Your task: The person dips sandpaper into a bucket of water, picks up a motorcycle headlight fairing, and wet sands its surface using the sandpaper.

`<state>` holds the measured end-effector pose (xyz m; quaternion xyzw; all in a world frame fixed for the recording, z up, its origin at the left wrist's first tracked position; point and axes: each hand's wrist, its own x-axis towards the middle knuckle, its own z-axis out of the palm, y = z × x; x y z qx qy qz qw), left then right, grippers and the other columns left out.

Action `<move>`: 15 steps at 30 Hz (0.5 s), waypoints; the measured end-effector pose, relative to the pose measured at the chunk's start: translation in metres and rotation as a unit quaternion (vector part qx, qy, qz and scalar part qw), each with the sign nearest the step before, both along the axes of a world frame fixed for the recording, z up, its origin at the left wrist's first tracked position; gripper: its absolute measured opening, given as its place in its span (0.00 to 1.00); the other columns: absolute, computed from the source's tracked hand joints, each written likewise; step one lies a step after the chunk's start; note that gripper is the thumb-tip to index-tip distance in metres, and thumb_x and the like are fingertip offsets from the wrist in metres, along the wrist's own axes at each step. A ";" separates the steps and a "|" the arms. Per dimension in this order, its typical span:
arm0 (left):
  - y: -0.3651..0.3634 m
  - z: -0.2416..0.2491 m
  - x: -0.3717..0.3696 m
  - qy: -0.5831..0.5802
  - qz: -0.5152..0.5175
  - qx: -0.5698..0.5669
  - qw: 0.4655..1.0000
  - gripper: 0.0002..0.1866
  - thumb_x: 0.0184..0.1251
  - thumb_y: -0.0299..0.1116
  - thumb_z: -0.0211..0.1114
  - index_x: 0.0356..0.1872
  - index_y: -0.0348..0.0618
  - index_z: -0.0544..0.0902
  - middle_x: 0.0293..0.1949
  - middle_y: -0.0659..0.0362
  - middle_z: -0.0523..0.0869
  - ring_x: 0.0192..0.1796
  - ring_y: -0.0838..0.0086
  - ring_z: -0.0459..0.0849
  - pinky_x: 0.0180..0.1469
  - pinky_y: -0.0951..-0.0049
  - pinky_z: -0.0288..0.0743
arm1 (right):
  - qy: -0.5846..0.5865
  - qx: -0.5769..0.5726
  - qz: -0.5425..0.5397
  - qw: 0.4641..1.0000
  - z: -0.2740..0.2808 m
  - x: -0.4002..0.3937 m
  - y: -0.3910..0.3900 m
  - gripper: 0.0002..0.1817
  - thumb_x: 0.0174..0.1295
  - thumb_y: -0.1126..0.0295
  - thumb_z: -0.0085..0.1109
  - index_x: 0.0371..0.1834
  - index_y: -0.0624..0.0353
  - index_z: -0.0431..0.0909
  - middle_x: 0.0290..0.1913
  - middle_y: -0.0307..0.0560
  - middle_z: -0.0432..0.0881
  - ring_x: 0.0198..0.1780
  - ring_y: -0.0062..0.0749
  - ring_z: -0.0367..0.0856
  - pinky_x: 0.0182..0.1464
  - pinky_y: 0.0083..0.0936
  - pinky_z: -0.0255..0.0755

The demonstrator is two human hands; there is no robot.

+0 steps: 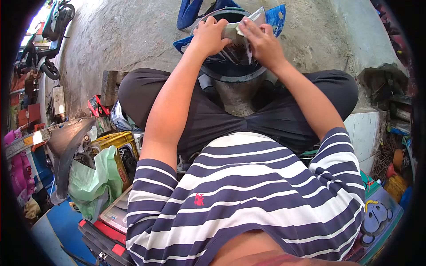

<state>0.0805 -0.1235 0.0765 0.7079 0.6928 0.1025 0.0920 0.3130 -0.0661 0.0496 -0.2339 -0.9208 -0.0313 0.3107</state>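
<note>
A round dark bucket (230,79) stands on the floor in front of my crossed legs. Over its mouth lies a blue-and-white plastic panel (278,20), whose pointed blue ends stick out past the rim on both sides. My left hand (209,37) grips the panel's upper edge on the left, fingers curled over and thumb below. My right hand (262,48) presses a small pale pad (240,29) against the panel's pale middle with bent fingers. What the pad is made of cannot be made out. Dark, shiny water (237,54) shows inside the bucket.
Behind the bucket, another blue plastic part (190,15) rests on the concrete floor (128,35). To the left are a green plastic bag (100,179), a yellow case (114,141) and a wooden block (109,88). A motorbike (51,44) stands far left. A tiled ledge (366,133) is at right.
</note>
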 end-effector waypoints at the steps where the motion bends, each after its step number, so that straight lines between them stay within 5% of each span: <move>1: -0.001 0.001 0.000 0.001 -0.001 0.006 1.000 0.34 0.65 0.52 0.78 0.70 0.60 0.77 0.66 0.49 0.78 0.69 0.43 0.77 0.67 0.38 0.75 | -0.003 -0.020 -0.024 1.000 0.003 0.004 0.016 0.27 0.68 0.77 0.54 0.71 0.55 0.81 0.76 0.46 0.77 0.61 0.54 0.78 0.65 0.42 0.75; 4: -0.002 0.001 0.000 -0.008 0.000 0.013 1.000 0.33 0.65 0.52 0.78 0.69 0.59 0.78 0.66 0.49 0.78 0.69 0.43 0.78 0.67 0.37 0.75 | -0.066 -0.024 -0.073 0.995 0.016 0.026 0.064 0.28 0.67 0.78 0.55 0.72 0.54 0.80 0.74 0.49 0.79 0.61 0.55 0.79 0.63 0.47 0.78; 7: -0.001 0.001 0.000 -0.003 -0.003 0.021 1.000 0.32 0.66 0.52 0.78 0.69 0.59 0.78 0.65 0.49 0.79 0.68 0.44 0.78 0.67 0.38 0.75 | -0.147 -0.028 0.016 0.989 0.038 0.052 0.056 0.29 0.67 0.78 0.57 0.74 0.56 0.78 0.74 0.49 0.78 0.59 0.53 0.78 0.63 0.43 0.75; 15: -0.003 0.011 0.005 -0.001 0.003 0.005 1.000 0.33 0.65 0.50 0.78 0.69 0.57 0.78 0.65 0.45 0.79 0.65 0.40 0.79 0.66 0.44 0.78 | -0.029 -0.072 -0.024 0.997 0.014 0.020 0.019 0.30 0.64 0.80 0.58 0.72 0.57 0.80 0.74 0.52 0.77 0.57 0.56 0.77 0.65 0.43 0.75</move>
